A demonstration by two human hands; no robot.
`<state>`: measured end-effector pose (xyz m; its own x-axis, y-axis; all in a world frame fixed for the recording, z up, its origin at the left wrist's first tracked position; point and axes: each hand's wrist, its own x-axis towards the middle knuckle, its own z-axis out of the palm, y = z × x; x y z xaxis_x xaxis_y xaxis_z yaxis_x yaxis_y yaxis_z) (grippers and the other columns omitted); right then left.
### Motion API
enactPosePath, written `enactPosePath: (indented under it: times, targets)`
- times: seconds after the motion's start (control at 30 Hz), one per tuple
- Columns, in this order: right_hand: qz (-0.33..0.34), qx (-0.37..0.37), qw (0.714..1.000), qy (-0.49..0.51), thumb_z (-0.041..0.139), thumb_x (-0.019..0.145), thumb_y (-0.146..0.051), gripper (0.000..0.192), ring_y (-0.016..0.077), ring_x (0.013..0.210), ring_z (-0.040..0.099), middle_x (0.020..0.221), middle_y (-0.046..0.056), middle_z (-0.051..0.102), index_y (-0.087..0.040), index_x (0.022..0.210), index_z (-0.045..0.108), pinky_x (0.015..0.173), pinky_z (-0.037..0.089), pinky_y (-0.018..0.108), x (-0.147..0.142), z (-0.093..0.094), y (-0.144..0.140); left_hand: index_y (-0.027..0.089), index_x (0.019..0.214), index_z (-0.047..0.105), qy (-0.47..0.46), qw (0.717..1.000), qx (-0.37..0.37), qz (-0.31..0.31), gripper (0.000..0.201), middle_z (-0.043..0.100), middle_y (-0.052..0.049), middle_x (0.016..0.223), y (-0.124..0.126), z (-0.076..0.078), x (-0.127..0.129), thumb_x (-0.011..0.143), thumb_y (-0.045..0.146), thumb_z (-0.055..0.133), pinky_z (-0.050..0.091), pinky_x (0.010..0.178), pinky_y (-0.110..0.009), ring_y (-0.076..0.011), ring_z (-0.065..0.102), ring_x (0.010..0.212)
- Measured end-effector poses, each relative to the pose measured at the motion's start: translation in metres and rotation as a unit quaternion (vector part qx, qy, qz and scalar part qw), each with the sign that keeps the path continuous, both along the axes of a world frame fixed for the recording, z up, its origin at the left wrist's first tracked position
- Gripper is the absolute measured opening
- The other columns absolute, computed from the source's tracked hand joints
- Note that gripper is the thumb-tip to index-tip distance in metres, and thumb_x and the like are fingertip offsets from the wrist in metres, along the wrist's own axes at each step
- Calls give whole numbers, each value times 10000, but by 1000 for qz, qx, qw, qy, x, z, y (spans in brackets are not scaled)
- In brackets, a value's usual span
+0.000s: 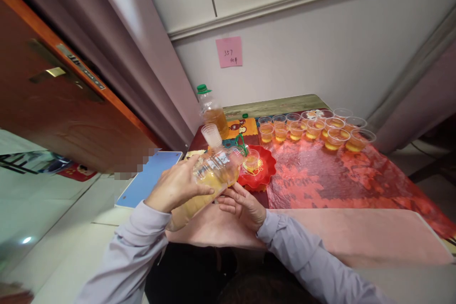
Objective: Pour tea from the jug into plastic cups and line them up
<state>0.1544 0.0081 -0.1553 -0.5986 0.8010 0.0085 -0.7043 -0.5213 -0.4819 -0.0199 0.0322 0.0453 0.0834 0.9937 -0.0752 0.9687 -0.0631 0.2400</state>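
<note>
The left hand [174, 186] wraps around the body of a clear plastic bottle [210, 175] of amber liquid, tipped nearly flat with its mouth toward a small clear cup [252, 159] standing in a red scalloped dish [265, 171]. The right hand [242, 205] lies underneath with fingers loosely spread, seemingly steadying the bottle's underside, though how firmly it grips is hard to tell from here. With the bottle this tilted and the cup so small and light, a slight extra tip could make the stream overshoot or overfill the cup; the dish would catch some, but the red cloth [320, 175] over the counter [285, 103] lies just beside it. The bottle's green cap ring [242, 143] dangles near the mouth and could nudge the cup over. Farther back stand a stack of empty cups [211, 135], a second bottle [213, 111] with a green cap, and a row of filled cups [313, 128], near enough that a sideways sweep could topple them.
</note>
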Motion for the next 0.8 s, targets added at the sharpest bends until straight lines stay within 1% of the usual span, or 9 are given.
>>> enactPosePath:
  times: [0.1, 0.2, 0.27, 0.33, 0.43, 0.53, 0.67, 0.73, 0.8]
  targets:
    - [-5, -5, 1000, 2, 917, 764, -426, 701, 200, 1096, 712, 1234, 58, 700, -265, 1369, 603, 963, 551, 348, 1, 0, 0, 284, 1582, 427, 18, 1000, -13, -3, 1048, 687, -122, 1398, -1, -6, -4, 658, 551, 843, 517, 994, -475, -387, 638, 1286]
    - [-14, -7, 1000, -3, 903, 777, -416, 705, 195, 1088, 714, 1249, 48, 697, -293, 1396, 589, 931, 557, 328, 2, 1, 1, 260, 1593, 401, -8, 1000, 8, -6, 1069, 558, -137, 1564, -7, -17, -11, 673, 583, 840, 453, 1142, -499, -386, 541, 1421]
    - [-18, -1, 1000, -5, 904, 768, -420, 740, 198, 1090, 712, 1308, 46, 683, -327, 1422, 570, 926, 557, 335, 2, 1, 1, 236, 1592, 396, -37, 999, 30, -7, 1070, 501, -143, 1614, -12, -26, -17, 684, 592, 836, 404, 1207, -493, -370, 493, 1469]
    - [-15, 9, 1000, -2, 912, 749, -423, 798, 200, 1099, 709, 1392, 44, 651, -366, 1455, 544, 936, 554, 349, 3, 1, 2, 222, 1584, 400, -65, 996, 54, 7, 1065, 499, -147, 1614, -18, -38, -23, 688, 597, 836, 388, 1231, -487, -356, 491, 1475]
    - [-8, 16, 1000, 1, 921, 728, -434, 852, 199, 1121, 700, 1528, 39, 563, -401, 1481, 525, 961, 548, 365, 3, -1, 1, 240, 1597, 363, -118, 987, 105, 30, 1075, 482, -130, 1629, -29, -57, -34, 696, 590, 834, 382, 1248, -485, -335, 486, 1483]
    - [-1, 14, 1000, -2, 932, 713, -458, 823, 211, 1155, 689, 1567, 42, 525, -380, 1446, 565, 975, 546, 376, 2, -6, 1, 250, 1608, 323, -183, 973, 134, 52, 1068, 479, -117, 1629, -41, -79, -44, 728, 611, 810, 396, 1247, -471, -318, 495, 1479]
    - [24, 14, 1000, -2, 938, 714, -472, 805, 218, 1173, 689, 1418, 68, 649, -321, 1427, 593, 993, 542, 382, 0, -10, 4, 261, 1599, 309, -220, 958, 167, 83, 1045, 463, -117, 1634, -58, -106, -54, 751, 639, 788, 377, 1267, -473, -315, 466, 1502]
    - [40, 16, 999, -5, 941, 712, -483, 808, 227, 1183, 692, 1381, 84, 675, -291, 1422, 607, 1005, 541, 394, -1, -10, 5, 280, 1607, 269, -220, 953, 175, 113, 1027, 444, -116, 1647, -64, -116, -57, 779, 638, 760, 352, 1285, -476, -314, 453, 1513]
    - [51, 18, 998, -25, 934, 726, -492, 772, 234, 1182, 700, 1417, 111, 657, -263, 1399, 632, 1013, 540, 407, -1, -11, 4, 303, 1626, 196, -217, 953, 165, 135, 1030, 396, -107, 1677, -69, -122, -60, 808, 641, 724, 338, 1293, -476, -312, 396, 1550]
